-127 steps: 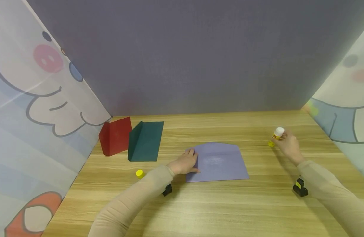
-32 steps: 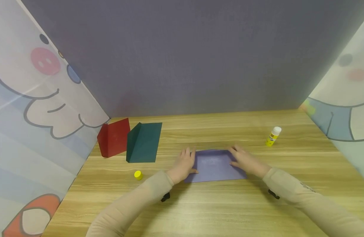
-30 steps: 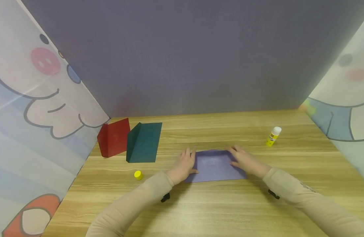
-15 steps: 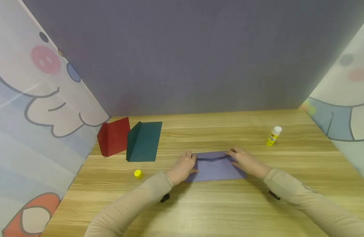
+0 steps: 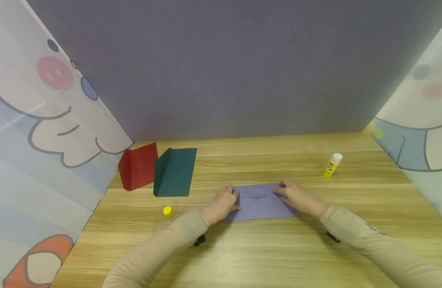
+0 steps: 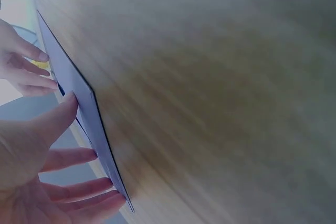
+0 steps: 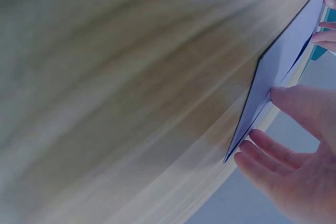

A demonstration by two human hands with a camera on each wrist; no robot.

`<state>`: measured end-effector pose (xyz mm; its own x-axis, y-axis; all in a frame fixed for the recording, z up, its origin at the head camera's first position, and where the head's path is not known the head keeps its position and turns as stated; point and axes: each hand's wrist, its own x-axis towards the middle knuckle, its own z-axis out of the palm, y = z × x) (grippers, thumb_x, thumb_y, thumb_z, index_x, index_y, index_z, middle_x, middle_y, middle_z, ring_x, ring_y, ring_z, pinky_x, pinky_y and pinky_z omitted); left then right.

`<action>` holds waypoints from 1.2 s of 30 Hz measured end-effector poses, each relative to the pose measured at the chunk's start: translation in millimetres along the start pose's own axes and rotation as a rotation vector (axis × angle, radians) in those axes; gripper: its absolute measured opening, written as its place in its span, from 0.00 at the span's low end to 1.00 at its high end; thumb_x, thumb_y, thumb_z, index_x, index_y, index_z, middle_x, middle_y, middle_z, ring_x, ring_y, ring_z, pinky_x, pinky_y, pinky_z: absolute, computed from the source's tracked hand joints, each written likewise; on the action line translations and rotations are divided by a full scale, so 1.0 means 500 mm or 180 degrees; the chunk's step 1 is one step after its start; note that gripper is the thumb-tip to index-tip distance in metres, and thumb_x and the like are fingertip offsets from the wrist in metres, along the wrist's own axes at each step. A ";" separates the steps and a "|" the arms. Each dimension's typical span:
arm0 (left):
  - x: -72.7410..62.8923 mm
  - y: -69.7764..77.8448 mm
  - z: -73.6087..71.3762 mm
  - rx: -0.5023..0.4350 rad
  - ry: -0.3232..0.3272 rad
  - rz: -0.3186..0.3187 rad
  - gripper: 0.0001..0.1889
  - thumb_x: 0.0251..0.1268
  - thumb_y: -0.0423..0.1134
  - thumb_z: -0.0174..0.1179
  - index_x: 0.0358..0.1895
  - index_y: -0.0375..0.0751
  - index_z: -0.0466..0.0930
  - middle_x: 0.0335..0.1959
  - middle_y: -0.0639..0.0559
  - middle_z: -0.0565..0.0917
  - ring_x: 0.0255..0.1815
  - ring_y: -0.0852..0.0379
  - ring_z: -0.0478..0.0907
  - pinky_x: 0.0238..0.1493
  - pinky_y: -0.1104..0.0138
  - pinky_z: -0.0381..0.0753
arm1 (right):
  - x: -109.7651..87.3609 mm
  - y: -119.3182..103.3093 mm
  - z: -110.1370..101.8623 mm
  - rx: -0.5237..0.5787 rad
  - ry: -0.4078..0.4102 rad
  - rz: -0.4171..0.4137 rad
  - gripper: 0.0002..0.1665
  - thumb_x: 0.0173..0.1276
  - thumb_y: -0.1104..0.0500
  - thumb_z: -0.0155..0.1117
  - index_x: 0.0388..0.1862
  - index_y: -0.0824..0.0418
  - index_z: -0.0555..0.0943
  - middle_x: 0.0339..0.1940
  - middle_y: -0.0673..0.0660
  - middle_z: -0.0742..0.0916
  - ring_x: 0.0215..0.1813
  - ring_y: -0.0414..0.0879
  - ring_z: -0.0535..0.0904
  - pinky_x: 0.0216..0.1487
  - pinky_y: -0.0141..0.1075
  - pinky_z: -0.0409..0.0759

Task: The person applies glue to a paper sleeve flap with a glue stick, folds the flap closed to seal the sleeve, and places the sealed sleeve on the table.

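On the wooden surface (image 5: pixel 264 256), a purple envelope (image 5: pixel 265 210) lies with its flap (image 5: pixel 255 191) turned down

At the far left, a red envelope (image 5: pixel 143 168) sits just beside a teal envelope (image 5: pixel 179 172), each with its left flap raised; both were probably put there to stay out of the way. Nearer the person is a yellow cap (image 5: pixel 168 212), seemingly from the glue stick across the surface.

Next comes the left hand (image 5: pixel 222 204), clenched on nothing: its thumb rests on the purple envelope's face and its loosely extended fingers touch the left end, likely to stop the paper sliding. Between the hands, the envelope lies mid-surface, the flap's shallow point showing against its face. The right hand (image 5: pixel 301 198) grasps nothing either; its relaxed fingers and thumb rest at the right end, presumably to keep the fold down evenly.

Farther right, a glue stick (image 5: pixel 332 165) stands white end up, apparently kept within reach but off the paper.

A second ago the flap stood up at the far edge; half a second ago it was only partway over. Both hands have hardly shifted since. In the earliest frame the right hand held the glue stick, which now stands alone.
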<state>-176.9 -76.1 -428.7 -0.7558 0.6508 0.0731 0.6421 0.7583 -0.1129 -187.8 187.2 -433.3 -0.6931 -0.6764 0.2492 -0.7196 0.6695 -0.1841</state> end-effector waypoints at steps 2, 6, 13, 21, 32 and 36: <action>0.000 -0.001 -0.001 0.0013 -0.0015 0.0025 0.26 0.50 0.53 0.59 0.44 0.34 0.79 0.39 0.42 0.76 0.38 0.53 0.74 0.43 0.69 0.76 | 0.000 -0.001 -0.002 -0.0024 -0.0053 -0.0001 0.18 0.47 0.71 0.67 0.41 0.69 0.80 0.37 0.66 0.77 0.39 0.56 0.76 0.40 0.43 0.77; 0.003 -0.004 -0.002 -0.0036 -0.0042 0.0054 0.25 0.50 0.53 0.60 0.43 0.34 0.79 0.37 0.43 0.76 0.36 0.54 0.73 0.41 0.69 0.76 | 0.005 -0.006 -0.007 -0.0055 -0.0138 0.0021 0.18 0.48 0.70 0.67 0.41 0.69 0.80 0.36 0.65 0.77 0.38 0.55 0.75 0.39 0.42 0.77; 0.005 -0.004 -0.009 -0.0074 -0.0122 0.0066 0.23 0.51 0.53 0.59 0.41 0.35 0.80 0.35 0.44 0.75 0.35 0.55 0.73 0.39 0.69 0.77 | 0.024 -0.028 -0.018 0.0039 -0.0340 0.0287 0.17 0.54 0.64 0.64 0.43 0.69 0.79 0.39 0.65 0.79 0.40 0.56 0.77 0.42 0.45 0.77; 0.004 -0.002 -0.015 -0.0008 -0.0263 0.0070 0.23 0.53 0.54 0.58 0.43 0.37 0.79 0.37 0.45 0.75 0.37 0.55 0.73 0.38 0.70 0.77 | 0.050 -0.068 -0.007 0.0214 -0.0718 0.0100 0.22 0.61 0.59 0.58 0.52 0.69 0.74 0.53 0.68 0.75 0.54 0.61 0.72 0.53 0.49 0.70; 0.009 -0.004 -0.007 -0.0089 -0.0371 0.0001 0.25 0.53 0.53 0.58 0.46 0.36 0.78 0.40 0.44 0.74 0.41 0.52 0.74 0.40 0.67 0.78 | 0.082 -0.108 0.018 0.0214 -0.1286 -0.0040 0.31 0.66 0.51 0.51 0.63 0.67 0.62 0.65 0.64 0.64 0.65 0.59 0.58 0.61 0.52 0.59; 0.010 -0.004 -0.009 -0.0097 -0.0408 -0.0020 0.25 0.53 0.53 0.58 0.46 0.36 0.78 0.42 0.43 0.74 0.44 0.49 0.74 0.43 0.66 0.77 | 0.083 -0.111 0.017 0.0240 -0.1374 0.0021 0.32 0.67 0.51 0.50 0.64 0.67 0.61 0.66 0.64 0.63 0.66 0.59 0.56 0.62 0.53 0.58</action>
<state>-181.6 -74.2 -423.4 -0.7688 0.6373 -0.0538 0.6394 0.7644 -0.0824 -176.8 119.3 -421.0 -0.6402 -0.7492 -0.1696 -0.7051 0.6607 -0.2573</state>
